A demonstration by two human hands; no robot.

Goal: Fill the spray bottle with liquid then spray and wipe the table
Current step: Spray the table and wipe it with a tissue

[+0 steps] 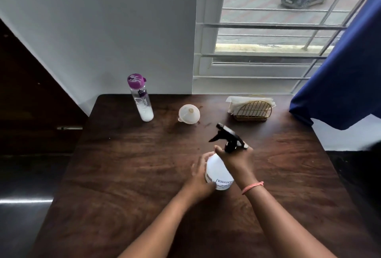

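- Spray bottle (219, 172) stands near the middle of the wooden table (127, 175), between both hands.
- We see the left hand (199, 177) wrapped around the white body, probably to brace it.
- We see the right hand (235, 157) closed around the neck under the black trigger head (227, 135), a grip suited to turning the cap; we cannot tell which way.
- Funnel (189, 114) and purple-capped water bottle (141, 98) stand well apart behind, within reach for filling; napkin holder (252, 109) sits near the window.
- Bottle body appears opaque white with a label low down; liquid level is not visible.
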